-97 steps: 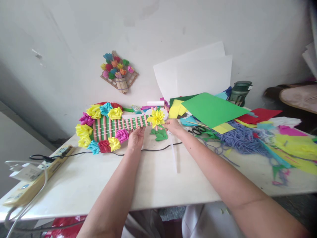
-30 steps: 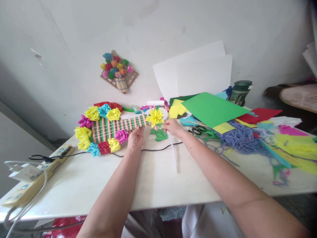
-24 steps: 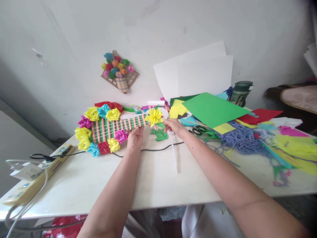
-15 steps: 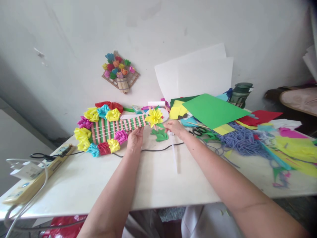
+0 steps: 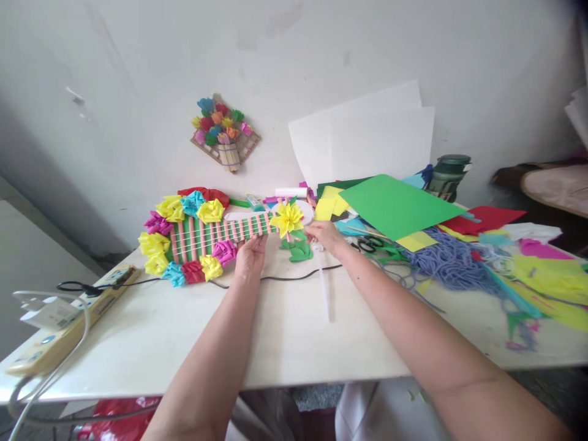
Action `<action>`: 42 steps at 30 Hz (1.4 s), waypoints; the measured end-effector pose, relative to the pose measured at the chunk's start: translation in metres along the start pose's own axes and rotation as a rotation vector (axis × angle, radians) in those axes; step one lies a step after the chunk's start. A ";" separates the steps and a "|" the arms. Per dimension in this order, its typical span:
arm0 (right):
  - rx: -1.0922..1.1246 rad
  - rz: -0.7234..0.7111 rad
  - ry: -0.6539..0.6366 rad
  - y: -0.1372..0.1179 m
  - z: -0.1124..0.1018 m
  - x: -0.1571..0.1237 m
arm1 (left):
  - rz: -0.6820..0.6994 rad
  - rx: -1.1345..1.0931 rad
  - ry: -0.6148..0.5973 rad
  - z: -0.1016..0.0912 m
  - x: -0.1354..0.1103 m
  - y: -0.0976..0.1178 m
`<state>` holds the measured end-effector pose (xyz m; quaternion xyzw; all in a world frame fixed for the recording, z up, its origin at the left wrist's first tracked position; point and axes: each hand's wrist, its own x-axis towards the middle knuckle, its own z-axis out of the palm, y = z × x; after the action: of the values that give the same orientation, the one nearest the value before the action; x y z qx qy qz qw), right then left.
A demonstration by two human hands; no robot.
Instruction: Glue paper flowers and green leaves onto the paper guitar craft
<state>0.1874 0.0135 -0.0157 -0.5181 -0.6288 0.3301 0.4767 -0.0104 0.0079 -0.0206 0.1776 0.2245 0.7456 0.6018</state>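
A handmade paper guitar (image 5: 206,237) lies on the table, its green body ringed with crepe-paper flowers and crossed by pink strips and white strings. My left hand (image 5: 250,254) is closed around the lower edge of its neck. At the head end sits a yellow paper flower (image 5: 287,218). Just right of that flower, my right hand (image 5: 325,237) pinches the end of a green paper leaf (image 5: 299,235). More green leaves (image 5: 298,250) lie below the flower. A white glue stick (image 5: 323,285) rests on the table under my right hand.
Black scissors (image 5: 369,244), a blue yarn heap (image 5: 448,260) and a green sheet (image 5: 399,205) lie to the right. A dark cable (image 5: 294,277) crosses the table. A power strip (image 5: 76,331) stands at the left edge. White sheets (image 5: 362,144) lean on the wall.
Both hands keep their places on the guitar neck and the leaf. The leaf in my right fingers sits very slightly lower beside the yellow flower.
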 end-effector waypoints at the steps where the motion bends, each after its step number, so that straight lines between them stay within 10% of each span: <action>1: 0.033 0.005 0.024 0.000 -0.002 0.001 | 0.005 0.002 0.001 0.000 0.000 0.001; 10: 0.128 0.026 0.219 0.009 -0.009 0.005 | 0.065 0.011 -0.027 -0.005 0.004 0.001; 26: -0.685 0.019 0.327 0.008 -0.023 -0.005 | 0.142 0.108 0.069 -0.011 0.006 -0.001; 42: -0.853 -0.154 0.289 0.012 -0.027 -0.008 | 0.091 0.112 0.003 -0.008 0.001 -0.001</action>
<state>0.2169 0.0065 -0.0195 -0.6605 -0.6723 -0.0706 0.3266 -0.0139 0.0080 -0.0276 0.2202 0.2584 0.7587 0.5560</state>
